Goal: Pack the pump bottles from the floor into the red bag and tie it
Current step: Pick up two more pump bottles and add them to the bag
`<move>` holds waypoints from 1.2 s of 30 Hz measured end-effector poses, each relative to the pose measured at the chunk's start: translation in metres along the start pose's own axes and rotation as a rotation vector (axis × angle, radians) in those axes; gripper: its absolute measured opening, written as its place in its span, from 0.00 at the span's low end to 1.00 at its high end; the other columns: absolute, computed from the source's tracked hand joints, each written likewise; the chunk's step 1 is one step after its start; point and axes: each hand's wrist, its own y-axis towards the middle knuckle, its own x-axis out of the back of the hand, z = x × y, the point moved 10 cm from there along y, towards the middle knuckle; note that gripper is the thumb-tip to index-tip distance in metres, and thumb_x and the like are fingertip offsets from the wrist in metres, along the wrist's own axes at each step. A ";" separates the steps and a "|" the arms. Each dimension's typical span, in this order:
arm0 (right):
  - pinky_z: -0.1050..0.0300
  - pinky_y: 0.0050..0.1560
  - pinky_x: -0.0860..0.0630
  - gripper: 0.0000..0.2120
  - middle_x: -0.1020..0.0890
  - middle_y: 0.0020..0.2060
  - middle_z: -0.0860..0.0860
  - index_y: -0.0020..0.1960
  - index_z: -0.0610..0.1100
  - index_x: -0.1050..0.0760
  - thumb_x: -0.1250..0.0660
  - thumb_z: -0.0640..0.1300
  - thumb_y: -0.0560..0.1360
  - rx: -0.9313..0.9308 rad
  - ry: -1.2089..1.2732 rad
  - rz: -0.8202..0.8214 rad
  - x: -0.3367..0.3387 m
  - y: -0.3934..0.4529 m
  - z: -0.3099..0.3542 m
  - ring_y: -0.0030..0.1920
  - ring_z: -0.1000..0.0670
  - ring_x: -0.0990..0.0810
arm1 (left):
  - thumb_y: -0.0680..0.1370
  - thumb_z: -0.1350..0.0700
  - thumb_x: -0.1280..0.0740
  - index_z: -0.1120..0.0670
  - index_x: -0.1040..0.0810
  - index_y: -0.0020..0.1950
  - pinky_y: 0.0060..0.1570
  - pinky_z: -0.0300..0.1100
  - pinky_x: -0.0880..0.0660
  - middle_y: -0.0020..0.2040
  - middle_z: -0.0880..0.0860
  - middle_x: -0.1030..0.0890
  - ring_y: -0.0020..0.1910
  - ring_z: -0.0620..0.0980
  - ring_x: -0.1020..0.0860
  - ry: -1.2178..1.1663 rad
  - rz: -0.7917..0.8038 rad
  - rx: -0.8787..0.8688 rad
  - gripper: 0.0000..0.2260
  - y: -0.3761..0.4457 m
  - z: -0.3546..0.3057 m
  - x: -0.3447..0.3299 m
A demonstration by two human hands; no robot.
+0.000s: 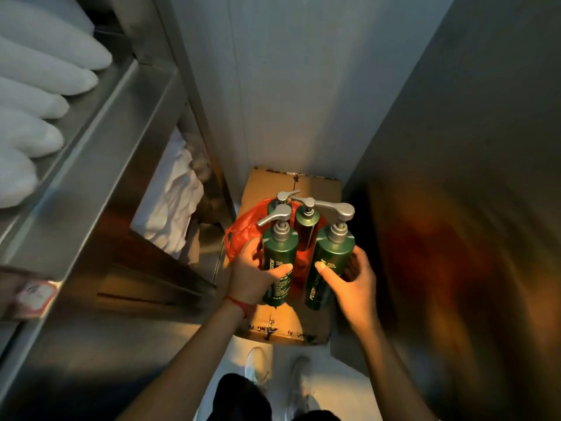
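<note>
**Bottles Go Into the Red Bag, Two at a Time**

A person stands over a flattened cardboard box (291, 326) on the floor, a green pump bottle in each hand. The left hand (255, 275) wraps the left bottle (279, 262) around its lower body; the right hand (352, 284) grips the right bottle (329, 265) the same way, thumb across the label. Both bottles are upright, held above the open red bag (243, 229), which lies on the cardboard at about 10 o'clock from the left hand.

Packing looks to be under way rather than finished. Two more bottles (306, 223) stand at 12 o'clock behind the held pair, and they appear to sit within the bag's mouth, though their bases are hidden. That makes four pump bottles counted, one bag, one box.

The next move likely calls for lowering the held pair into the bag beside the others, keeping the pump heads clear of the thin plastic, then gathering the handles to tie. A steel shelf (100, 123) stands at 9 o'clock.
</note>
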 end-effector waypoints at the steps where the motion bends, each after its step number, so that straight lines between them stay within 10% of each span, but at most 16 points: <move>1: 0.72 0.46 0.27 0.26 0.20 0.50 0.55 0.58 0.44 0.29 0.25 0.35 0.63 0.006 -0.005 0.000 -0.003 0.004 -0.005 0.48 0.65 0.21 | 0.63 0.70 0.26 0.45 0.29 0.52 0.48 0.32 0.26 0.51 0.43 0.23 0.50 0.37 0.24 0.010 0.009 -0.005 0.27 0.006 0.004 -0.001; 4: 0.75 0.48 0.28 0.27 0.22 0.50 0.60 0.58 0.47 0.30 0.24 0.35 0.62 0.019 -0.027 -0.001 -0.011 0.016 -0.020 0.49 0.68 0.23 | 0.61 0.67 0.23 0.50 0.28 0.56 0.55 0.37 0.27 0.53 0.46 0.23 0.55 0.48 0.24 0.083 -0.015 -0.045 0.29 0.021 0.016 0.000; 12: 0.56 0.58 0.25 0.32 0.21 0.54 0.51 0.61 0.46 0.31 0.22 0.43 0.61 0.013 -0.092 -0.036 -0.023 0.041 -0.067 0.56 0.55 0.22 | 0.61 0.65 0.23 0.45 0.31 0.56 0.53 0.24 0.33 0.53 0.35 0.28 0.53 0.29 0.29 0.203 -0.064 -0.139 0.31 0.049 0.042 0.001; 17: 0.66 0.56 0.27 0.30 0.22 0.52 0.58 0.59 0.51 0.31 0.22 0.42 0.61 0.019 -0.109 -0.030 -0.032 0.050 -0.086 0.53 0.64 0.23 | 0.61 0.62 0.22 0.56 0.27 0.60 0.56 0.32 0.30 0.55 0.49 0.22 0.57 0.46 0.25 0.253 -0.065 -0.142 0.29 0.066 0.068 0.004; 31: 0.71 0.56 0.30 0.30 0.25 0.52 0.62 0.53 0.63 0.34 0.23 0.41 0.62 0.038 -0.145 0.030 -0.052 0.066 -0.121 0.54 0.64 0.25 | 0.61 0.61 0.22 0.60 0.27 0.59 0.49 0.21 0.34 0.52 0.46 0.23 0.49 0.31 0.27 0.328 -0.022 -0.137 0.29 0.084 0.102 0.000; 36: 0.65 0.57 0.30 0.30 0.25 0.53 0.62 0.53 0.67 0.36 0.23 0.46 0.62 0.024 -0.169 0.036 -0.054 0.064 -0.127 0.56 0.59 0.25 | 0.62 0.61 0.22 0.61 0.27 0.61 0.51 0.22 0.34 0.56 0.51 0.23 0.55 0.40 0.27 0.333 -0.033 -0.155 0.30 0.087 0.101 0.001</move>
